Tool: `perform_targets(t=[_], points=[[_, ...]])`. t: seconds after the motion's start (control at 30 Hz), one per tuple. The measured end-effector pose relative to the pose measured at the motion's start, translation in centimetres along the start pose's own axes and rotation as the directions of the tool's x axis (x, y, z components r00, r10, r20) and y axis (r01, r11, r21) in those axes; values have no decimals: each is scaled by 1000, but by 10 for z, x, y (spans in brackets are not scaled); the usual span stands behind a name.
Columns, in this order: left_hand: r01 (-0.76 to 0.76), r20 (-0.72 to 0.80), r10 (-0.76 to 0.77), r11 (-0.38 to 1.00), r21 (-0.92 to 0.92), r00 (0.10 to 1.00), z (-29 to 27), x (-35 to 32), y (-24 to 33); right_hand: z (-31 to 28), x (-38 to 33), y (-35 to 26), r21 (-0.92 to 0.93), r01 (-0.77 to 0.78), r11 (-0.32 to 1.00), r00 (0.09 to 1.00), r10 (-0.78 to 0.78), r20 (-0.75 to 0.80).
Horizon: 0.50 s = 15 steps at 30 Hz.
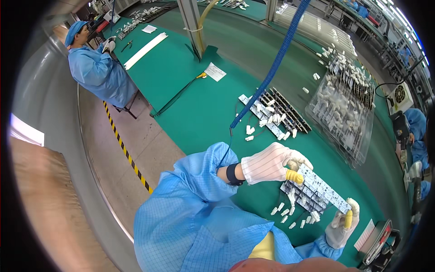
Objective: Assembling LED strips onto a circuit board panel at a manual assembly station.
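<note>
While my gloved left hand (272,163) and right hand (342,224) each close fingers on one end of a long white circuit strip (324,188) above the green table (199,113), I see clear plastic trays (342,113) beyond and a white paper label (215,71) farther off.

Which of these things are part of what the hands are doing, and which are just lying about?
In hand: left hand, right hand, board strip, white connectors.
Lying about: clear tray, paper slip, coiled blue cord, far boards.
</note>
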<state>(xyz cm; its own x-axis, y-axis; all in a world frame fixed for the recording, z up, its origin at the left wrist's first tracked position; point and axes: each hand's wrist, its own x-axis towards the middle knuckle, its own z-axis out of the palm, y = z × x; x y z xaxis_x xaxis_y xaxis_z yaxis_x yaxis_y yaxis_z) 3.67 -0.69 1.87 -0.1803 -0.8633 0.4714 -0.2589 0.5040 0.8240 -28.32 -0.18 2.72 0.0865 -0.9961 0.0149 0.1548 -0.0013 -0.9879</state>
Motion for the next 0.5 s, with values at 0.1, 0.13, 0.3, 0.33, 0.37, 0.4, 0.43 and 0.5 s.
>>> perform_targets(t=[0.1, 0.13, 0.3, 0.33, 0.37, 0.4, 0.43, 0.5], points=[[46, 64, -44, 999, -28, 997, -4, 0, 12, -1, -9, 3, 34, -6, 999, 1000, 6, 4], [37, 92, -33, 998, -44, 995, -3, 0, 12, -1, -8, 5, 26, 58, 998, 998, -58, 7], [131, 179, -126, 991, -19, 976, -1, 1, 4, 0, -16, -12, 101, -93, 990, 993, 85, 79], [186, 170, -171, 979, -82, 971, 2, -2, 3, 2, -16, -13, 100, -96, 990, 995, 92, 37], [218, 150, -213, 976, -18, 965, 4, -2, 4, 8, -9, -12, -352, 259, 900, 966, -251, 68], [125, 128, -116, 990, -63, 985, 5, -1, 3, 10, -4, -10, -697, 508, 507, 837, -481, 261], [213, 128, -191, 958, -189, 973, 8, -4, 4, 4, -5, -7, -700, 472, 535, 861, -451, 236], [334, 181, -298, 917, -217, 937, 7, -4, 11, 8, -17, -15, -140, 43, 989, 999, -46, -18]])
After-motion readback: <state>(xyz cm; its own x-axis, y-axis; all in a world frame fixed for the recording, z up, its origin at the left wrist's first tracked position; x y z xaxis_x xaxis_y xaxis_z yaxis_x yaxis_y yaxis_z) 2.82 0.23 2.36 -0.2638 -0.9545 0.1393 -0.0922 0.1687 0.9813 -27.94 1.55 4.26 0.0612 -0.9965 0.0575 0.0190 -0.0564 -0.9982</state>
